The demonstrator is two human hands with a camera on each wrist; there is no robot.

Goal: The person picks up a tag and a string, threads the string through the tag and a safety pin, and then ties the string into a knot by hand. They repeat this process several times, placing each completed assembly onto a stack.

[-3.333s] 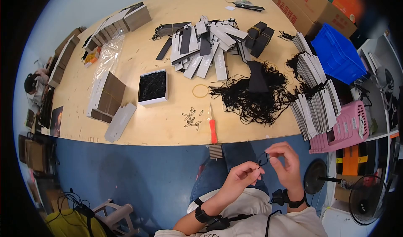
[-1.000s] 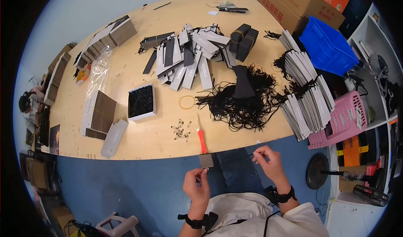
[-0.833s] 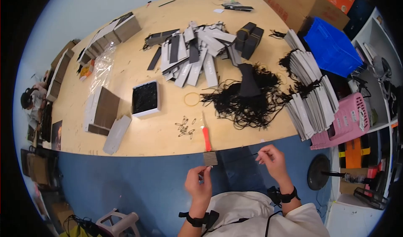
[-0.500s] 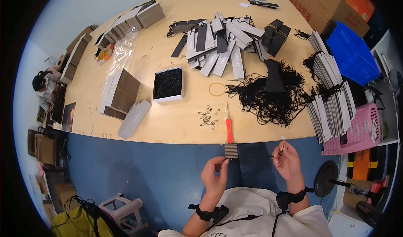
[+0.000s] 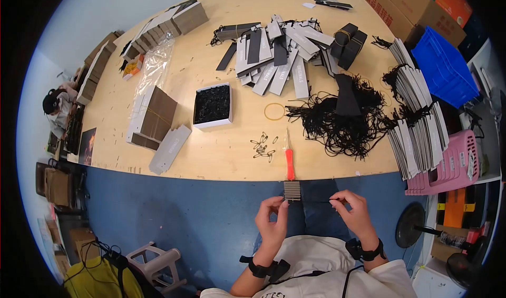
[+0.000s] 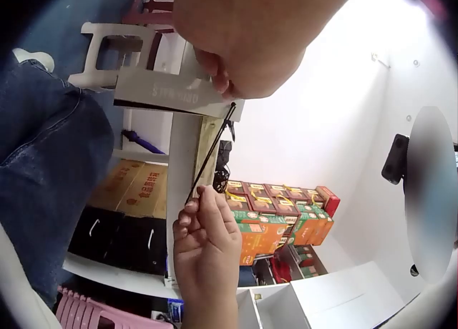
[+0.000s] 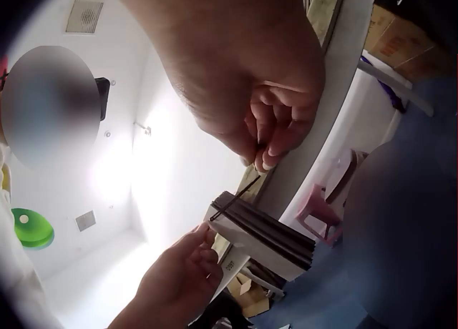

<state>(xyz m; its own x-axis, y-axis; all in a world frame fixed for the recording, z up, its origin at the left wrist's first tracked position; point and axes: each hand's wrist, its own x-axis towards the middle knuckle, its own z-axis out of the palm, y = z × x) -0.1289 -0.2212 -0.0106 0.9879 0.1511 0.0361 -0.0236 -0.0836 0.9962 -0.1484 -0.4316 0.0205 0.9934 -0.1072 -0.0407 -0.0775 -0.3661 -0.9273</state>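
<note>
Head and wrist views show the left hand [image 5: 271,218] pinching a pale-faced stack of cards [image 5: 293,191] with striped dark edges by the worktop's [image 5: 221,158] front edge, the right hand [image 5: 355,213] pinching a straight black cord [image 7: 236,198].

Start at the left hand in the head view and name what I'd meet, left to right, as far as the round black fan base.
Left hand → tag stack → black cord → right hand → round black fan base.

The grey rectangular card stack [image 7: 266,237] is looking matt, the thin black textile cord [image 6: 212,151] dull, the pale wooden worktop [image 5: 221,153] smooth, the clear plastic sheet [image 5: 154,68] glossy.
</note>
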